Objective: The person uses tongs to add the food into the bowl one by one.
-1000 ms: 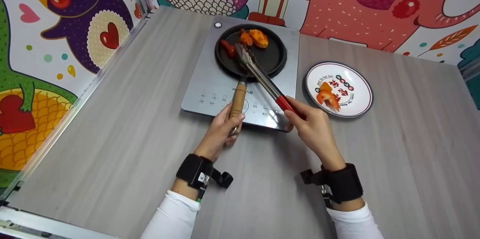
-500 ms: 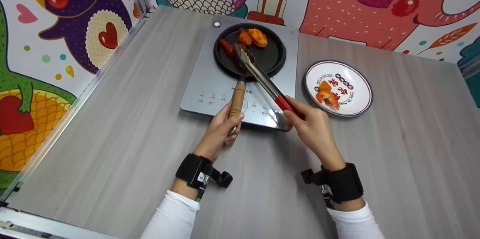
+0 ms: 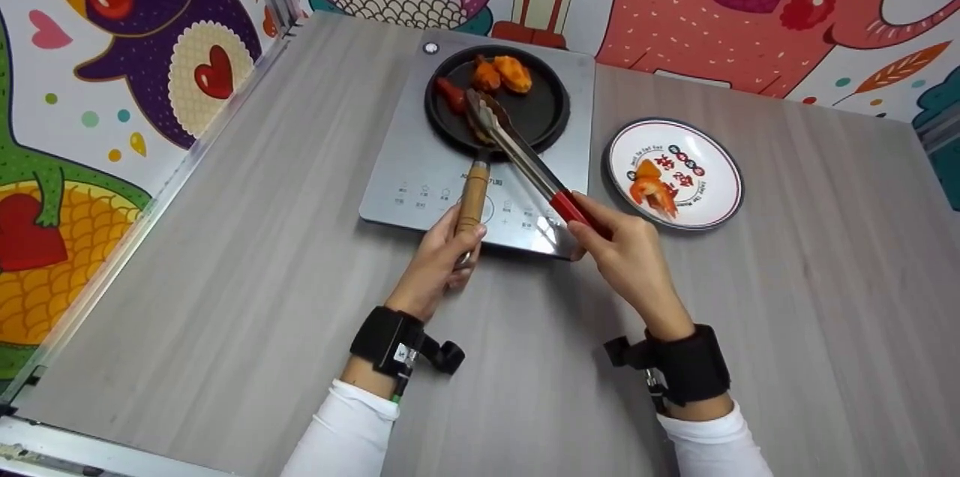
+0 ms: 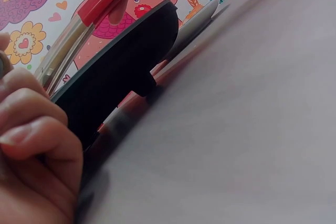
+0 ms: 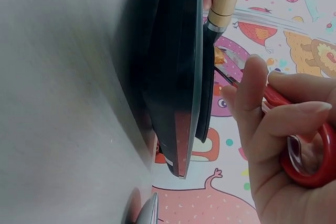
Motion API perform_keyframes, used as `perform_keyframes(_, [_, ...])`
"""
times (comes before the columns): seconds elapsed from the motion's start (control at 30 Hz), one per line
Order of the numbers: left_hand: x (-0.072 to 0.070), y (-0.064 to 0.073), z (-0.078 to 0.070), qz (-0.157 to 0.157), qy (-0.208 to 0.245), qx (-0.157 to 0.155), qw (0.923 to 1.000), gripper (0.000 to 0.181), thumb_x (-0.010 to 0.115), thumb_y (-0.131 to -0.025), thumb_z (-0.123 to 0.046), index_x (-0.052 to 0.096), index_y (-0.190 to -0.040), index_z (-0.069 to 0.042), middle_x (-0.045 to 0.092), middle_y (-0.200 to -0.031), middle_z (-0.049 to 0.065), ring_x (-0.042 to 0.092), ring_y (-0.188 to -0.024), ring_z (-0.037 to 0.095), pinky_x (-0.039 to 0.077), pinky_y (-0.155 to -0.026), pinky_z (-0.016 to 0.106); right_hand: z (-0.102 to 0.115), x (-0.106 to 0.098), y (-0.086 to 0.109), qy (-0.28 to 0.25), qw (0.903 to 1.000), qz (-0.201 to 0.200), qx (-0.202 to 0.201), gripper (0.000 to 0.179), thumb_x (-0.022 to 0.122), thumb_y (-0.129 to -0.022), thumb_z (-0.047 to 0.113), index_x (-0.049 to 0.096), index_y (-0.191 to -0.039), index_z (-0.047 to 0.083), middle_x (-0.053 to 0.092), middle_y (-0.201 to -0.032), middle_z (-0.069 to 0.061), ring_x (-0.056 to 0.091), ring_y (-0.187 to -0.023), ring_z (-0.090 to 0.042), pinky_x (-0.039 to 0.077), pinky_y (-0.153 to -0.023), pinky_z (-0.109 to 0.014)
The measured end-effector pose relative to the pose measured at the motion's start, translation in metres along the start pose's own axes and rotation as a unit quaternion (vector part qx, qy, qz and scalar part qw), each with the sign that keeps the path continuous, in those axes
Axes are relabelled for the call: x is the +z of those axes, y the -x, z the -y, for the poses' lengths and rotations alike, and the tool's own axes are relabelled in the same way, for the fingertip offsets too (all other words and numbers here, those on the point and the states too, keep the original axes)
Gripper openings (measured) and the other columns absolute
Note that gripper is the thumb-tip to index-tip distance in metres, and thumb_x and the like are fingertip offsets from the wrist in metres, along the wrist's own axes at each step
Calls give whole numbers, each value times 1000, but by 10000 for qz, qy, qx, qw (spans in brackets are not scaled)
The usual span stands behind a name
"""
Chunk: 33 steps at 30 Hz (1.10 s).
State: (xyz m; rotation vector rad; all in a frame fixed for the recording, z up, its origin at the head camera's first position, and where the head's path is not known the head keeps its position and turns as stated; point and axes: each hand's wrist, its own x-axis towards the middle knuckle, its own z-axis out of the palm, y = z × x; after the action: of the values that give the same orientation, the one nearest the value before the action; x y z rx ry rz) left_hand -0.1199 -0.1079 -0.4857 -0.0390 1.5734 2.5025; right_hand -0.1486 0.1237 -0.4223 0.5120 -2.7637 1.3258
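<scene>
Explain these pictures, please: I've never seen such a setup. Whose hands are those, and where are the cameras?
No robot here: a person works with bare hands, wearing a black band on each wrist. The wide picture comes from a head camera looking down; the two tilted close-ups come from wrist cameras.

The left hand grips the wooden handle of a black pan on a silver cooktop. The right hand holds red-handled tongs, tips at the pan; whether they pinch anything is unclear. Orange and red food pieces lie in the pan. To the cooktop's right, a white plate holds orange pieces.
</scene>
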Motion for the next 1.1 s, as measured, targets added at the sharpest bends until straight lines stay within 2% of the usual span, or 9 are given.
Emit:
perform_keyframes(0.17, [0,0,0,21,-9,11,10000,69,65,-80,-28,27,-137,-23,43,-67,1,32,-48,8,24,-37,17,0,-2,-1,344,9989,-218,-214,39,62,-84,27,57,-122,17,63,-95,-7,56,-63,-16,40,-49,-25])
perform_keyframes(0.4, [0,-1,-1,70,5,45,10000,67,66,-79,-29,30,-135,-22,42,-68,2,32,-50,8,22,-38,16,-1,-6,0,269,9990,-298,-215,40,62,-84,26,57,-122,15,64,-86,-7,57,-59,-17,38,-48,-25])
perform_keyframes(0.8, [0,0,0,-2,44,21,10000,69,66,-78,-28,29,-136,-22,44,-67,1,32,-49,7,23,-37,16,0,-10,0,242,9991,-356,6,43,63,-83,30,56,-123,16,62,-89,-7,55,-60,-12,40,-47,-25])
perform_keyframes(1.1, [-1,1,0,-1,90,8,10000,68,66,-79,-27,29,-136,-22,44,-67,1,32,-48,7,23,-36,16,-2,-12,1,116,9994,-305,131,45,63,-82,33,55,-124,18,61,-93,-7,59,-61,-16,41,-49,-26])
